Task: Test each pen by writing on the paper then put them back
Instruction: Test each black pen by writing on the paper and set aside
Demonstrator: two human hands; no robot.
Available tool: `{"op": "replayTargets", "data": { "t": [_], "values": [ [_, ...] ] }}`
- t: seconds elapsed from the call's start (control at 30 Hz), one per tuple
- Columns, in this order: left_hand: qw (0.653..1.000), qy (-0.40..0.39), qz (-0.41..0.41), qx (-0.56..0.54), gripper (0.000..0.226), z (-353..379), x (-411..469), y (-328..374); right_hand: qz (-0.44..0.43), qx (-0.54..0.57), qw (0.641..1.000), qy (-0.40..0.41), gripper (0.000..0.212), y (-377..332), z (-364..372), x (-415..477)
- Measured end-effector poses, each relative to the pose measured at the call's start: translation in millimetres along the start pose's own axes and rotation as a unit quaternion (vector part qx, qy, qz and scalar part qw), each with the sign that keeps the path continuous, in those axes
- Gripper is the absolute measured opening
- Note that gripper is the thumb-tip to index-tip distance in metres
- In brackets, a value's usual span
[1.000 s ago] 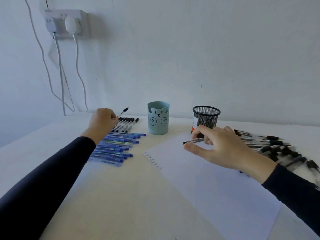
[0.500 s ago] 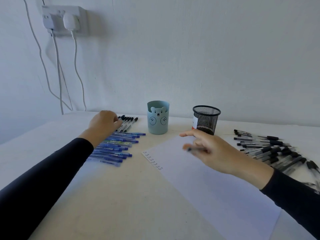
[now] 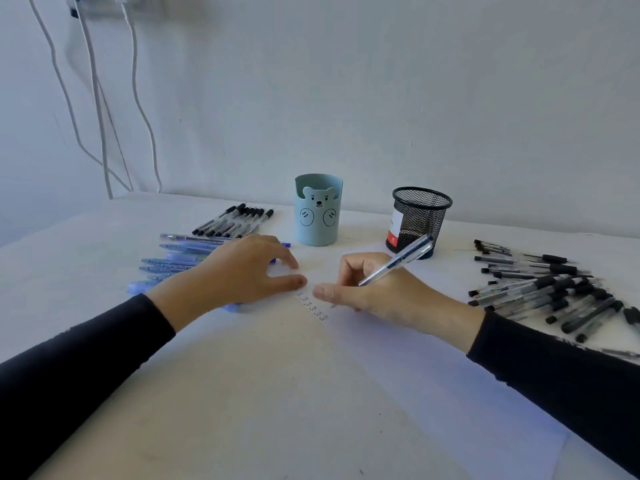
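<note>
A white sheet of paper lies on the table, with a short column of handwritten words near its left edge. My right hand grips a clear pen with a dark cap end, its tip down at the paper beside the words. My left hand rests flat with spread fingers at the paper's top left corner, partly over the blue pens. A row of black pens lies behind them. A big heap of black pens lies on the right.
A light blue bear pen cup and a black mesh pen cup stand at the back of the white table. White cables hang down the wall at the left.
My left hand left the black pens at the back and came down to the paper's corner. My right hand turned the pen into a writing grip and moved left to the words. The camera tilted down.
</note>
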State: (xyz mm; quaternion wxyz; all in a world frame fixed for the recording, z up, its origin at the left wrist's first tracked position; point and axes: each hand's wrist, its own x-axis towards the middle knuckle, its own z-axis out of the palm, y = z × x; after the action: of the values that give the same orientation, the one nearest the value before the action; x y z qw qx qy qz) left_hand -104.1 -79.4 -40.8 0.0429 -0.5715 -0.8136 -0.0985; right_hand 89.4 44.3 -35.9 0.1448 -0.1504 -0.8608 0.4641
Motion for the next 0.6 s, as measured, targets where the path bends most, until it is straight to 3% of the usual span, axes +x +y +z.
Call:
{"op": "replayTargets", "data": {
  "t": [0.07,0.17,0.37,0.6],
  "values": [
    [1.0,0.003,0.006,-0.024,0.069,2.8,0.5,-3.2,-0.014,0.002,1.0,0.023,0.048,1.4,11.6,3.8],
    [0.999,0.013,0.001,-0.038,0.073,5.8,0.5,-3.8,-0.017,0.024,0.997,0.065,0.05,4.0,21.7,8.2],
    [1.0,-0.005,0.001,-0.028,0.044,4.4,-0.5,-1.0,-0.033,0.036,0.997,0.052,0.043,9.3,23.9,9.8],
    [1.0,-0.018,-0.005,-0.024,0.05,3.3,0.2,0.2,-0.042,0.033,0.998,0.045,0.042,9.6,25.5,10.3]
  ]
}}
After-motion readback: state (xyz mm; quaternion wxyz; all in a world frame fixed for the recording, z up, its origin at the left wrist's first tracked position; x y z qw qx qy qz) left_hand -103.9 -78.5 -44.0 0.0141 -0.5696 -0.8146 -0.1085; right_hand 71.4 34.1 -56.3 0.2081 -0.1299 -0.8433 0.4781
